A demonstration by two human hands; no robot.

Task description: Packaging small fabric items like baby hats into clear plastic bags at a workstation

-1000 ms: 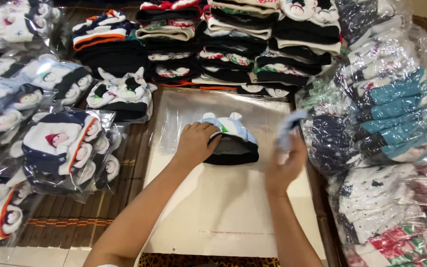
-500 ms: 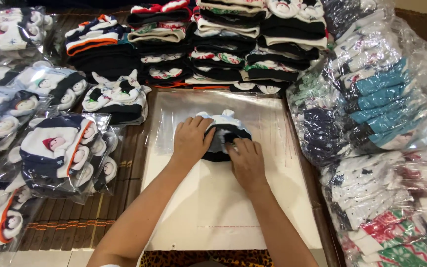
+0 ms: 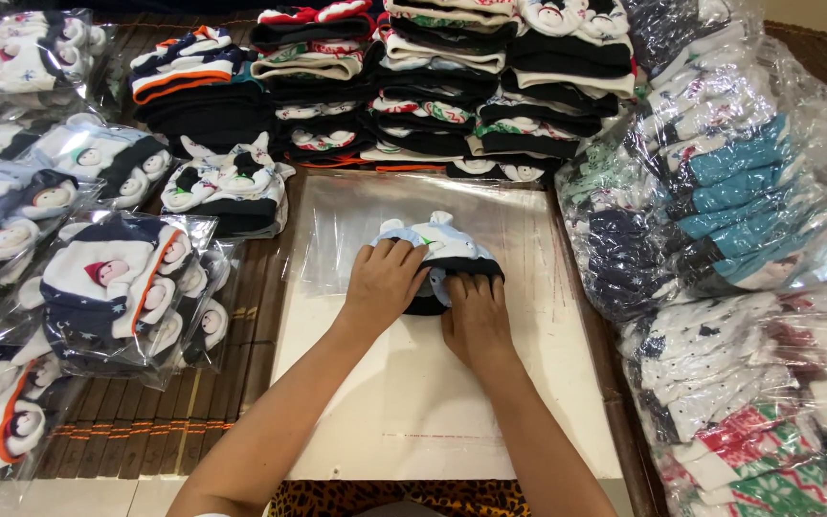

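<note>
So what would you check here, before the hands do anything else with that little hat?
1. Both hands on the hat: ok; left hand and right hand press on the small hat.
2. Hat lies on the clear plastic sheet: ok.
3. Hat clear of the stacked hats behind: ok.
4. Hat folded evenly: cannot tell, the hands cover it.
5. White board bare in front: ok.

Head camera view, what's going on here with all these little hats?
A person presses both hands, left hand and right hand, flat onto a small pale blue and black knitted baby hat lying on clear plastic sheeting over a white board. Stacks of folded hats sit behind, with bagged bundles at either side.
</note>
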